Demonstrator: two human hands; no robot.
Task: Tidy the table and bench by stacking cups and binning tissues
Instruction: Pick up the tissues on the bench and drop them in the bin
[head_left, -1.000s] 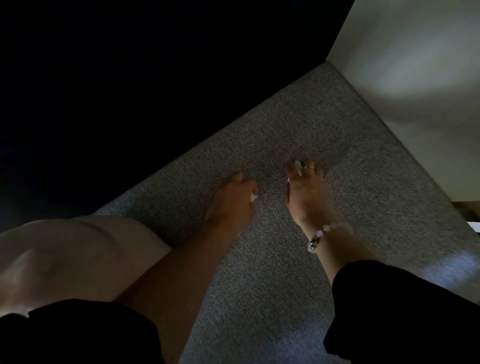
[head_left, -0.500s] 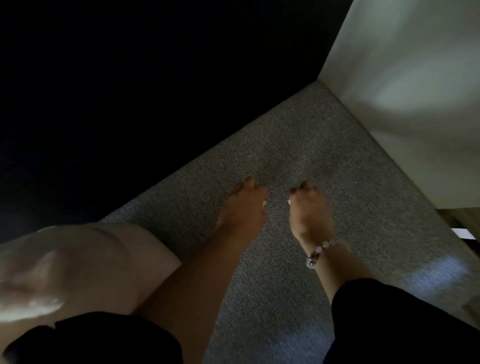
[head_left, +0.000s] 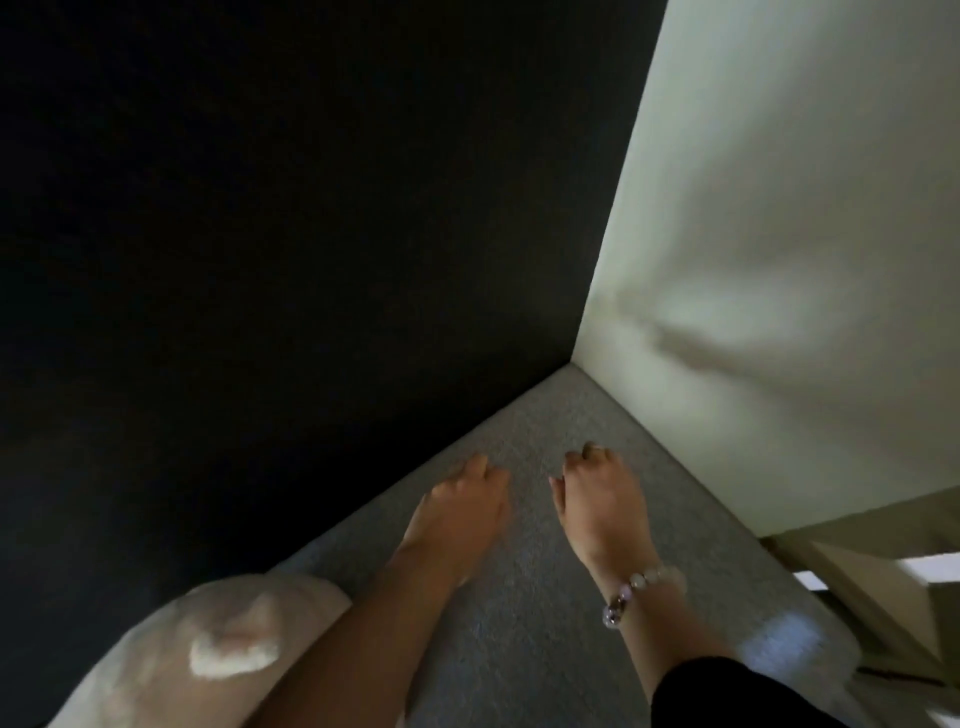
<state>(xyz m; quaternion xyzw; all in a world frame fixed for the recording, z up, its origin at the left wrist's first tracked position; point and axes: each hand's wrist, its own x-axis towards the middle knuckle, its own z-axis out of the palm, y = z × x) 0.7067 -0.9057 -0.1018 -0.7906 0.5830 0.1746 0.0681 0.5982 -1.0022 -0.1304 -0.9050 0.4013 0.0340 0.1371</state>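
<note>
The light is dim. My left hand (head_left: 462, 506) and my right hand (head_left: 597, 499) hover side by side, palms down, over the grey fabric bench seat (head_left: 519, 665), close to the corner where it meets the walls. On both hands the fingers are curled under, and I see nothing held in either. A bead bracelet (head_left: 641, 590) circles my right wrist. No cup, tissue or bin is in view.
A dark wall (head_left: 260, 208) backs the bench on the left and a pale panel (head_left: 779, 260) closes it on the right. A pale cushion (head_left: 208, 654) lies at the lower left. Light wooden furniture (head_left: 862, 587) shows at the right edge.
The view has tilted upward, so more wall shows. Both hands have slid toward the bench corner. My right hand's fingers, stretched out a second ago, have curled in.
</note>
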